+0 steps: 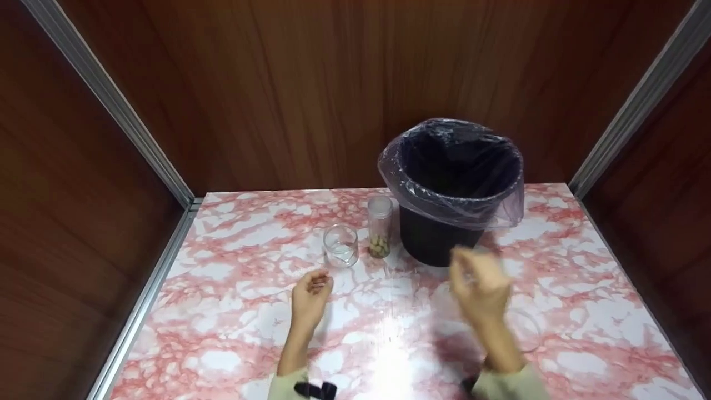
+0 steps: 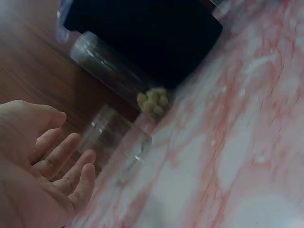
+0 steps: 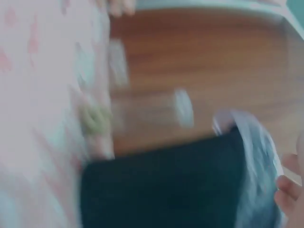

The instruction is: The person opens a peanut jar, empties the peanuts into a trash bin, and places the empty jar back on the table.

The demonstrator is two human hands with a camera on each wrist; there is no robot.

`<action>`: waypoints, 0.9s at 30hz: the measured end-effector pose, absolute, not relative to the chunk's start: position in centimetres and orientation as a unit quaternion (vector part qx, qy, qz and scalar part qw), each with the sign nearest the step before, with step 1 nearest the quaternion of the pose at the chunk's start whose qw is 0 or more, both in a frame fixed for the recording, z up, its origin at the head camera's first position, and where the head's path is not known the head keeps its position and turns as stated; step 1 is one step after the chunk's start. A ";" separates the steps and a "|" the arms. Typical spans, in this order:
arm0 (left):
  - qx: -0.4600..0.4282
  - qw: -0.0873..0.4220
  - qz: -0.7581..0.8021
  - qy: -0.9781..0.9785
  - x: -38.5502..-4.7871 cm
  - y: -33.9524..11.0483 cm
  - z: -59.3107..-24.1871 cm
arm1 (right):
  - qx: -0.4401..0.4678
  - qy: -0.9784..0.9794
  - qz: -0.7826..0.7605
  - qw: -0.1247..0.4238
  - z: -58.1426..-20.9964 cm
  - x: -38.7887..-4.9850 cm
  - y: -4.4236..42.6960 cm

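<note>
My left hand (image 1: pixel 311 297) hovers over the table just in front of a clear glass beaker (image 1: pixel 340 247), fingers loosely bent and holding nothing; the left wrist view shows the same hand (image 2: pixel 47 166) beside the beaker (image 2: pixel 116 140), not touching it. Right of the beaker stands a clear capped tube (image 1: pixel 380 228) with several pale greenish-tan pieces at its bottom. My right hand (image 1: pixel 480 283), blurred, is raised in front of the black bin (image 1: pixel 430 239), fingers loosely curved, nothing seen in them. At the right wrist view's edge its fingers (image 3: pixel 287 192) show near the bin's liner (image 3: pixel 259 166).
A translucent purple bag (image 1: pixel 444 208) lines the bin and hangs over its rim. A faint clear round outline (image 1: pixel 539 333) lies on the marbled table (image 1: pixel 222 328) by my right forearm. Wood-grain panels (image 1: pixel 278 94) with metal edge strips enclose the back and sides.
</note>
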State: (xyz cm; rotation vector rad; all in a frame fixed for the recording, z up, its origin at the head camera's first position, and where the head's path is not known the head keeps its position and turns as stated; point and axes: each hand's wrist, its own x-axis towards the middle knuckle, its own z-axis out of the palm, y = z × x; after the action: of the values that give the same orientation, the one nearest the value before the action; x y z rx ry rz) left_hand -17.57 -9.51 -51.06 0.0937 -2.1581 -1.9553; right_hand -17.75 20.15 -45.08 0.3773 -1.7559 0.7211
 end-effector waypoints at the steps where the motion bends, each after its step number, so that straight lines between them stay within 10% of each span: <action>1: 0.023 0.111 -0.668 -0.735 -17.0 -9.3 -50.9 | 0.171 -0.758 0.313 0.546 -45.7 -17.3 19.2; 12: -0.091 0.005 -0.699 -0.709 -14.8 -6.5 -53.9 | 0.217 -0.918 0.267 0.196 -43.0 -21.0 14.2; 27: -0.083 -0.013 -0.682 -0.727 -14.6 -5.1 -53.6 | 0.197 -0.973 0.122 0.012 -37.6 -31.2 8.8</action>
State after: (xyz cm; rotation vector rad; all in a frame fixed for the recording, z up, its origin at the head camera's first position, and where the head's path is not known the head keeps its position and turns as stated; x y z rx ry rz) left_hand -14.60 -5.12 -53.60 -0.2642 -2.3018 -2.1595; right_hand -31.16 8.79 -37.59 0.6136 -3.0323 0.3791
